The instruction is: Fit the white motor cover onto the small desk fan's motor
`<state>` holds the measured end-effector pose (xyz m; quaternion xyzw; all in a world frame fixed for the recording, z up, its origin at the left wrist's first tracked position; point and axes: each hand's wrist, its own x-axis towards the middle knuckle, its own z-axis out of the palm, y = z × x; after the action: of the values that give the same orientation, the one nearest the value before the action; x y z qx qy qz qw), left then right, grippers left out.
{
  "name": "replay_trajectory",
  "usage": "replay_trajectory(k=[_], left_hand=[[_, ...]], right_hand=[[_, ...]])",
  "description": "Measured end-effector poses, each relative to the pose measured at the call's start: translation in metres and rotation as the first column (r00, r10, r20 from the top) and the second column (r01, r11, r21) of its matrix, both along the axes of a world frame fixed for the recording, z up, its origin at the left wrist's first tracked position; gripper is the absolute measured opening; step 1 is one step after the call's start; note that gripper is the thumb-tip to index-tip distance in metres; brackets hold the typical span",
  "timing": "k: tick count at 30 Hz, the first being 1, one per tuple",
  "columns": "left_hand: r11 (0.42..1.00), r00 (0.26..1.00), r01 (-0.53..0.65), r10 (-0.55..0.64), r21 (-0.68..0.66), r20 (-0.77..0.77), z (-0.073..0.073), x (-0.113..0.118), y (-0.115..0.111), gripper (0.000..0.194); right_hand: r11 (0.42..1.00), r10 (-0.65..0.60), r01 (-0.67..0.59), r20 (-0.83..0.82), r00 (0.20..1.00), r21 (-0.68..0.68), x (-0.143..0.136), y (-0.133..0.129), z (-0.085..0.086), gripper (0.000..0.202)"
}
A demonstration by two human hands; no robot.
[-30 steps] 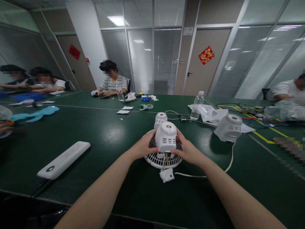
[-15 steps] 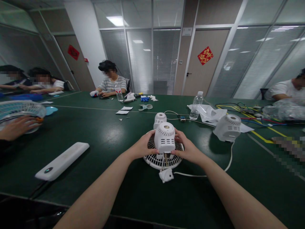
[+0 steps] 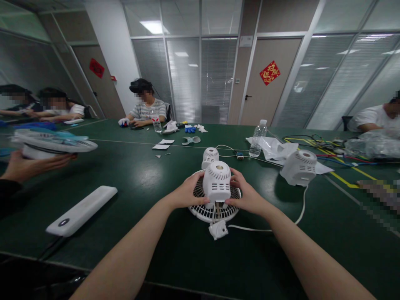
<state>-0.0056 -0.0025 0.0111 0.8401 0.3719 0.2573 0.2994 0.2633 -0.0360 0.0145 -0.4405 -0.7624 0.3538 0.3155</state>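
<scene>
A white vented motor housing (image 3: 217, 183) is held upright between both hands. My left hand (image 3: 189, 192) grips its left side, thumb along the lower edge. On the right side my right hand (image 3: 243, 192) holds it with curved fingers. Under the housing lies a round white fan grille (image 3: 200, 211), largely covered by it. A small white part (image 3: 218, 229) hangs at the grille's near edge, with a cable running right from it. Just behind stands another white housing (image 3: 210, 156).
A white power bank (image 3: 83, 210) lies left. Farther right are a third white housing (image 3: 299, 166), a water bottle (image 3: 258, 137) and tangled wires (image 3: 328, 146). At far left a person's hand (image 3: 37, 166) holds a fan part (image 3: 56, 143). Other people sit around the green table (image 3: 140, 166).
At the left, the other person's hand has lifted and tilted the round fan part, shifting it right. My hands and the housing have barely moved.
</scene>
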Motion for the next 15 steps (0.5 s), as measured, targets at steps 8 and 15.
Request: replay_trajectory(k=[8,15], left_hand=[[0.999,0.999,-0.037,0.037,-0.002,-0.04,0.0006,0.0018,-0.0019,0.1],[0.999,0.998,-0.048,0.048,-0.001,-0.04,0.0012,0.0021,-0.0023,0.099]], right_hand=[[0.999,0.038,-0.038,-0.005,0.999,0.003,-0.0021,-0.0012,0.002,0.108],[0.999,0.038,-0.038,0.008,0.999,-0.04,-0.0025,-0.0025,0.0037,0.109]])
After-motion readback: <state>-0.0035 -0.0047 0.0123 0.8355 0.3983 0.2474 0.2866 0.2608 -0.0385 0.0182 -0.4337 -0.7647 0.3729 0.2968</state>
